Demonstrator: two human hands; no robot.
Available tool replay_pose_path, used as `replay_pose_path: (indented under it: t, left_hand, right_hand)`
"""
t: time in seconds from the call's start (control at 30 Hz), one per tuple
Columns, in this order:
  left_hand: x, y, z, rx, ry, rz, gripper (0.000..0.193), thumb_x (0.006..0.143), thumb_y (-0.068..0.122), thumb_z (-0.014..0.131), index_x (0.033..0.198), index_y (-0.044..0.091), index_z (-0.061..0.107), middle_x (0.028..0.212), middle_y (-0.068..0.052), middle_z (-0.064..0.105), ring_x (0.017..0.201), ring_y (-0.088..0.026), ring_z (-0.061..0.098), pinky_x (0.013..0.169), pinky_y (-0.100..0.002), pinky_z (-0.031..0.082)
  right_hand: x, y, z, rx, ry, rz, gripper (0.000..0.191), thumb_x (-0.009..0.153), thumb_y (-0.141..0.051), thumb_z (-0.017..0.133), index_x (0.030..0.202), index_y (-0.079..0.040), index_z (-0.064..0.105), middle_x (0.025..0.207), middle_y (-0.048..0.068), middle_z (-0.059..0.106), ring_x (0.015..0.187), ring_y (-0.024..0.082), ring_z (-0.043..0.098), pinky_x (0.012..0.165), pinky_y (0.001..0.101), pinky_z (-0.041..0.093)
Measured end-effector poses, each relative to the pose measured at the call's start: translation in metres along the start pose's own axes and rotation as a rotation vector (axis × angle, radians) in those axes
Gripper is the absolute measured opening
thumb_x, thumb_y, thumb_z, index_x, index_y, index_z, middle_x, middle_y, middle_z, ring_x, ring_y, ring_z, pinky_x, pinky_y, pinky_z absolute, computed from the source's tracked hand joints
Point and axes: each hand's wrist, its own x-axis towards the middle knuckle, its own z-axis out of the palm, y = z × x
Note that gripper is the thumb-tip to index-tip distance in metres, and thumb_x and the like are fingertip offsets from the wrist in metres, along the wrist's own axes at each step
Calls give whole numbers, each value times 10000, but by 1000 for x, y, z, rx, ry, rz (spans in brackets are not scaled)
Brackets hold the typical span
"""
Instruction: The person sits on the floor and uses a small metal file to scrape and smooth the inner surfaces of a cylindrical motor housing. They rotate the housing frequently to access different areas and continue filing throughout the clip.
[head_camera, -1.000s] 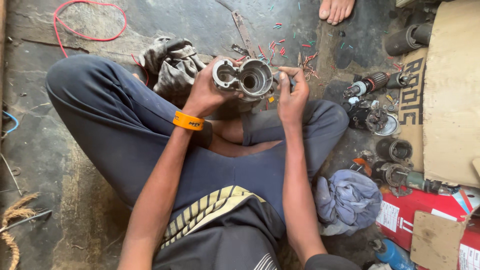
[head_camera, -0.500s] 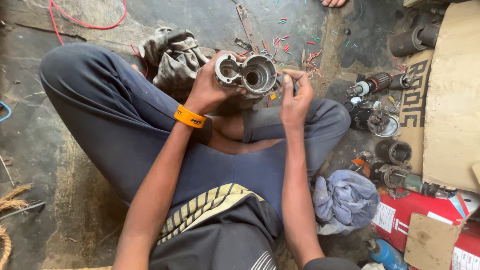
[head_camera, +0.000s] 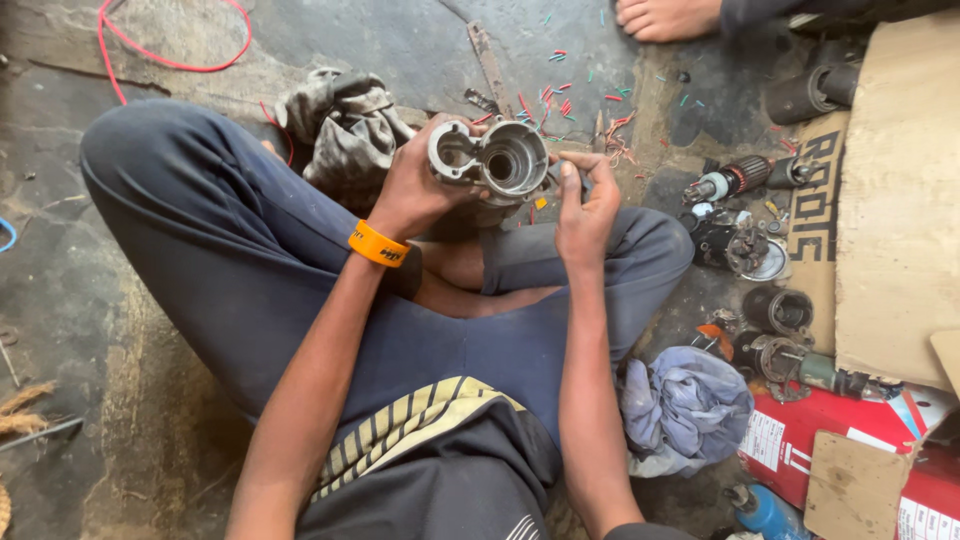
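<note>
Legs in dark trousers fold crosswise on the floor (head_camera: 120, 330), making a lap over which both arms reach forward. Left hand (head_camera: 420, 185), an orange wristband (head_camera: 379, 244) just behind it, is wrapped around the near side of a grey metal housing (head_camera: 490, 160) and grips it firmly, turning the part so its two round openings face up toward the eyes; held that way, the bores can be looked into, which seems the reason for the tilt. Right hand (head_camera: 585, 200) is curled closed just right of the housing, fingertips touching its rim, and appears pinched on some small dark piece, though what it is cannot be made out. The housing sits raised above the knees, between the two hands, not resting on anything. Just beyond the left hand lies a crumpled grey rag (head_camera: 345, 120), within easy reach. Well to the right of the right hand, a blue cloth (head_camera: 685, 405) lies bunched by the knee, with motor parts (head_camera: 745, 245) scattered near a sheet of cardboard (head_camera: 895, 200) and a red box (head_camera: 850, 460). Farther off, bits of coloured wire (head_camera: 560, 100) litter the floor, a red cable (head_camera: 170, 62) loops beyond the left hand, and another person's bare foot (head_camera: 665, 18) shows at the far edge.
</note>
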Motion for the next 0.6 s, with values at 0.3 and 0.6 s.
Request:
replay_pose_path:
  t: [0.3,0.6]
  left_hand:
    - [0,-3,-2,-51,-2,-12,608,725,76,931,1240,45,609,1252,-70,698,1160,-138,647,1030,-306,526]
    - [1,2,-2,-68,-22,-25,590,730,73,931,1226,43,612,1279,-68,713,1172,-140,660,1026,-309,540]
  right_hand:
    - [-1,-2,4,-216,-14,-280,94,1025,-54,583,1035,5,656,931,44,700,861,109,634,1106,352,295]
    - [4,2,9,12,45,7,110,1033,-100,604,1066,-9,655,962,10,689,794,64,558,713,233,484]
